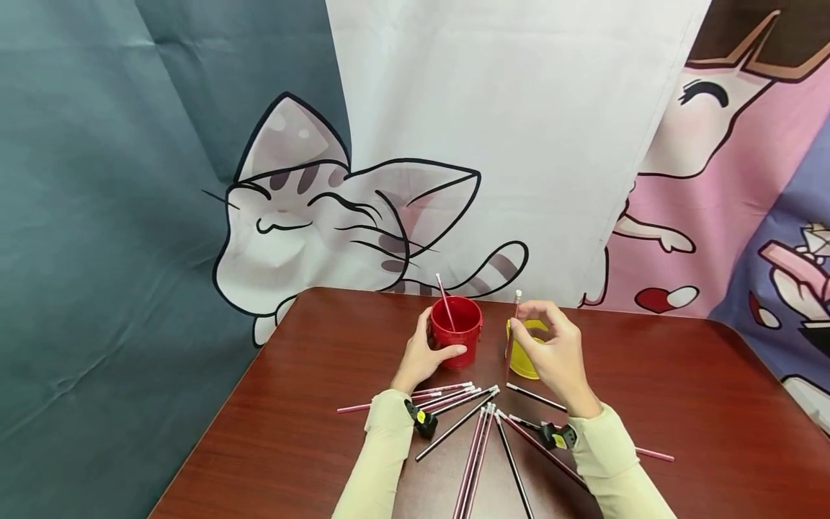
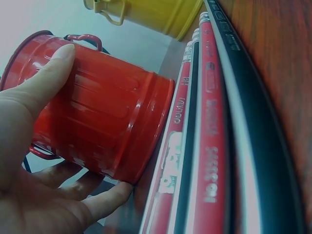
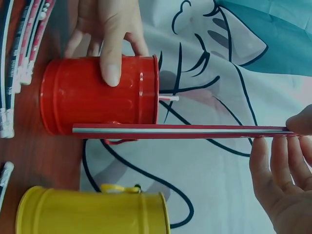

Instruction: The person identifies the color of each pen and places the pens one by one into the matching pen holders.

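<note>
My left hand [image 1: 424, 357] holds a small red metal bucket [image 1: 468, 339], its thumb on the near side and its fingers round the far side. One pencil [image 1: 444, 292] leans in that bucket, eraser end up. Between thumb and fingertips, my right hand [image 1: 556, 353] pinches a red-striped pencil [image 3: 185, 131] near its upper end. This pencil hangs nearly upright, in front of a yellow bucket [image 1: 524, 365]. The right wrist view shows its lower end overlapping the red bucket, with the yellow bucket off to the side.
Several pink and black pencils [image 1: 476, 461] lie fanned out on the brown table [image 1: 292, 375], eraser ends toward the buckets. Some pass under the wrists. Behind the table hangs a cloth backdrop [image 1: 519, 108] with cartoon animals.
</note>
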The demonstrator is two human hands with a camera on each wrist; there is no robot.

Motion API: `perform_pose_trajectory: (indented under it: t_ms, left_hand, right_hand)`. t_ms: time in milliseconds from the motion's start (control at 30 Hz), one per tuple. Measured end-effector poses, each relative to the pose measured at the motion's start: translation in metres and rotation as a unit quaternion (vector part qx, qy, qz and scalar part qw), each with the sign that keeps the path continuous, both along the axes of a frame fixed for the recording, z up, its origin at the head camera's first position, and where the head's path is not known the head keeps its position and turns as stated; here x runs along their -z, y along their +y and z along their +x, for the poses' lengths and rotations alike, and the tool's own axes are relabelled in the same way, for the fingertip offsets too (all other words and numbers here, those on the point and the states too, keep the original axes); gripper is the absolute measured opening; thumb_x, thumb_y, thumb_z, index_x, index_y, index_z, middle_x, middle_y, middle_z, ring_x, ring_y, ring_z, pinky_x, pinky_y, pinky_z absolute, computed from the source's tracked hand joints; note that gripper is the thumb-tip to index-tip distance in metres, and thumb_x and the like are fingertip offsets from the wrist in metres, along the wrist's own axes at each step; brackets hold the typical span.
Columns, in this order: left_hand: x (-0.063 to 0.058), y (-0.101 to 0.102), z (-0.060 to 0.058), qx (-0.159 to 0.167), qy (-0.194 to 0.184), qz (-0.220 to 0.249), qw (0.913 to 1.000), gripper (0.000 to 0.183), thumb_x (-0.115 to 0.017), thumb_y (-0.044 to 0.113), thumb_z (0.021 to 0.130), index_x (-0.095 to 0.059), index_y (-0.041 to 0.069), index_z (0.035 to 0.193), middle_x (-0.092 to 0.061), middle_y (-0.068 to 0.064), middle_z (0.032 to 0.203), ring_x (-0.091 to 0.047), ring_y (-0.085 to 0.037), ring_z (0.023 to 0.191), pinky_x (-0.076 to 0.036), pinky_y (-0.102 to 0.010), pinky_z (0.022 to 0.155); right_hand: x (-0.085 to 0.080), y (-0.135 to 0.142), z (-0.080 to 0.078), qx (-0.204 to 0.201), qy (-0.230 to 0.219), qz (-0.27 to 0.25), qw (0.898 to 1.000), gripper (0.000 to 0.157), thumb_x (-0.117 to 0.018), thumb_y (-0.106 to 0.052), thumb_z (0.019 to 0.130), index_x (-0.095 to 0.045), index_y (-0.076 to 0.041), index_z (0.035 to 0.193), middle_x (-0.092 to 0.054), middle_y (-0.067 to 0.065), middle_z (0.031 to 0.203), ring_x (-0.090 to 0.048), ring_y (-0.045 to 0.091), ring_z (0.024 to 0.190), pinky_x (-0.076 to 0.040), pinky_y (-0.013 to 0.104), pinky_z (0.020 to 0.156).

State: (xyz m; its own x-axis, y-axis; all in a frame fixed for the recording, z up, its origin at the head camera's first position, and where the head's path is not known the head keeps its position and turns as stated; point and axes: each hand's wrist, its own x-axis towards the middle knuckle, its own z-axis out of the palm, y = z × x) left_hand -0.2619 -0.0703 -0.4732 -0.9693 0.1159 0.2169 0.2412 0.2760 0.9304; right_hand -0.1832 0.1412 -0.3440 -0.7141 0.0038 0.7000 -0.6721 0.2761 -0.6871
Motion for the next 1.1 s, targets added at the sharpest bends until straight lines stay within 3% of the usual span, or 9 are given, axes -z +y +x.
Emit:
perform_pose_trajectory:
  t_ms: [200,767,833,933,1100]
  left_hand:
    - [0.002,0.001,0.0,-0.003,0.006,0.0,1.0,0.087,-0.078,0.038,0.07,-0.025,0.036,0.139,-0.044,0.006,0.135,-0.042,-0.016,0.123,-0.044,-0.038,0.095]
    - [-0.001,-0.001,0.0,-0.003,0.002,-0.007,1.0,0.087,-0.078,0.036,0.07,-0.026,0.033,0.139,-0.044,0.007,0.135,-0.042,-0.013,0.124,-0.041,-0.037,0.098]
    - [-0.008,-0.001,0.004,0.003,-0.003,0.003,1.0,0.086,-0.078,0.032,0.071,-0.026,0.03,0.14,-0.044,0.003,0.136,-0.041,-0.016,0.125,-0.04,-0.04,0.099]
    - [-0.01,-0.001,0.005,0.004,-0.007,0.005,1.0,0.085,-0.078,0.031,0.072,-0.026,0.03,0.14,-0.044,0.004,0.136,-0.04,-0.017,0.125,-0.041,-0.041,0.098]
    - [-0.001,-0.002,-0.001,0.001,-0.005,-0.002,1.0,0.085,-0.078,0.036,0.071,-0.025,0.036,0.138,-0.044,0.009,0.135,-0.041,-0.014,0.124,-0.042,-0.038,0.097]
  right_hand:
    - [-0.012,-0.013,-0.01,-0.001,0.007,0.015,1.0,0.019,-0.066,0.008,0.077,-0.058,0.009,0.094,-0.061,0.019,0.085,-0.059,0.019,0.078,-0.05,0.016,0.068]
    - [-0.044,-0.037,-0.04,-0.013,0.003,-0.014,1.0,0.019,-0.063,0.003,0.082,-0.057,0.008,0.098,-0.061,0.02,0.09,-0.058,0.025,0.083,-0.05,0.017,0.068]
    - [-0.047,-0.041,-0.043,-0.01,0.008,-0.012,1.0,0.019,-0.063,0.002,0.082,-0.057,0.008,0.098,-0.061,0.019,0.091,-0.06,0.025,0.083,-0.051,0.018,0.069]
    - [-0.049,-0.045,-0.046,-0.007,0.017,-0.002,1.0,0.019,-0.063,0.003,0.082,-0.057,0.008,0.099,-0.061,0.018,0.092,-0.061,0.025,0.083,-0.053,0.022,0.07]
    - [-0.046,-0.05,-0.049,-0.015,0.024,0.003,1.0,0.019,-0.062,0.005,0.081,-0.057,0.009,0.099,-0.06,0.02,0.091,-0.061,0.025,0.083,-0.053,0.024,0.069]
